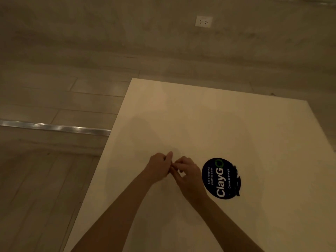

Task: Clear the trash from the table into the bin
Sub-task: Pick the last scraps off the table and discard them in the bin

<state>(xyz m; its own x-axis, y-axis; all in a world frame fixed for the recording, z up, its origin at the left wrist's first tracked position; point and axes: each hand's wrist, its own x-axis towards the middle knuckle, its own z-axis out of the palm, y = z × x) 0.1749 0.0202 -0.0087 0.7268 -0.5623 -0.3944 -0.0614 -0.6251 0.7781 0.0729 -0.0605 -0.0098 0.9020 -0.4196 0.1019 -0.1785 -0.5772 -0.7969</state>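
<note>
Looking down past my forearms, I see my left hand (160, 166) and right hand (189, 173) meeting fingertip to fingertip over the white tabletop (200, 115), fingers curled. Whether they pinch any trash between them I cannot tell. Just right of the right hand lies a round black ClayGo sticker (221, 178). Farther off are a metal floor strip (54, 127) and a wall outlet (203, 21).

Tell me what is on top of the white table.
On the table lies a round dark ClayGo sticker. The left hand and right hand meet beside it, fingers curled; whatever they may pinch is hidden.
</note>
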